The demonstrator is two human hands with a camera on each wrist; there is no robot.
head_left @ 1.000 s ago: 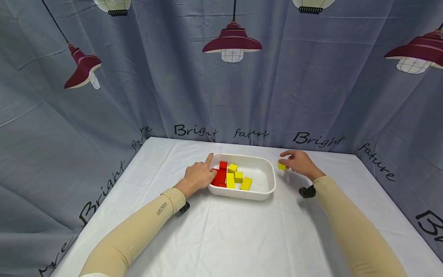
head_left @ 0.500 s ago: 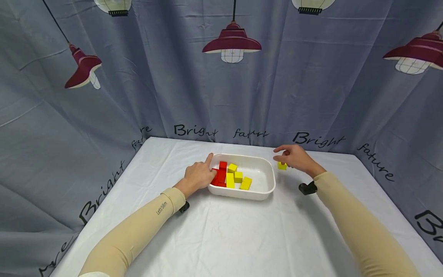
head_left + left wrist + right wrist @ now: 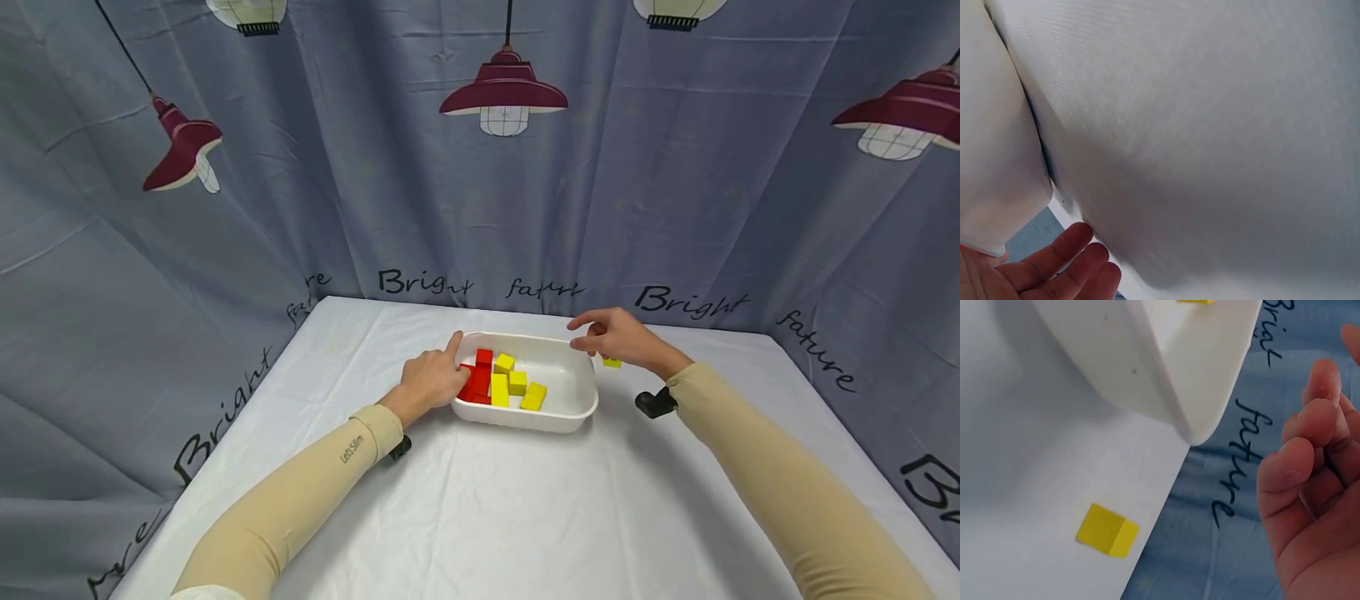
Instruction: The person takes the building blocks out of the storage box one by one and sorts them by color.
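Note:
My left hand (image 3: 431, 379) holds the left end of a white tray (image 3: 525, 421), thumb over the rim and index finger along it. The left wrist view shows the tray's outer wall (image 3: 997, 125) beside the fingers (image 3: 1063, 256). Inside the tray, red blocks (image 3: 482, 379) lie at the left, with several yellow blocks (image 3: 517, 383) beside them. My right hand (image 3: 618, 337) hovers at the tray's far right corner, index and thumb apart with nothing between them, the other fingers curled loosely. One yellow block (image 3: 1107, 531) lies on the table outside the tray, mostly hidden behind that hand in the head view.
A white cloth covers the table (image 3: 510, 517). Behind it hangs a grey-blue curtain (image 3: 360, 167) printed with lamps and lettering. The table's far edge runs close behind the tray.
My right hand has moved left, away from the yellow block on the table, up to the tray's right rim. That block stays where it was. The left hand and tray have not moved.

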